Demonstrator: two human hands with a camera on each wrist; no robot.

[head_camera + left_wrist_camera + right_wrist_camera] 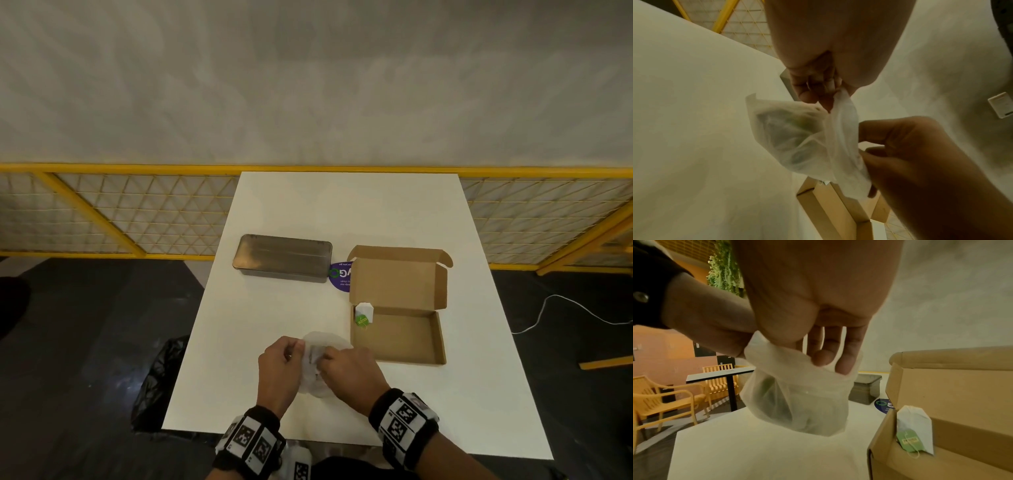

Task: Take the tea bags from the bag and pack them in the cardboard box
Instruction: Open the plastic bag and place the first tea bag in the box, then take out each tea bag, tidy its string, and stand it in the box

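A thin translucent plastic bag [320, 342] with tea bags dimly showing inside hangs just above the white table [274, 308] near its front edge. My left hand [296, 347] pinches one side of the bag's rim [840, 97]. My right hand [325, 359] holds the opposite side, thumb outside and fingers [842, 366] dipping into the mouth of the bag [797, 402]. To the right stands an open brown cardboard box [397, 339], lid flipped back. One white tea bag [363, 313] with a green tag leans in the box's far left corner; in the right wrist view that tea bag [914, 430] is plain.
A closed metal tin [282, 257] lies at mid table left of the box, with a purple round sticker [340, 275] between them. A black plastic sack [161, 377] sits on the floor by the table's left edge. A yellow mesh railing [137, 212] runs behind.
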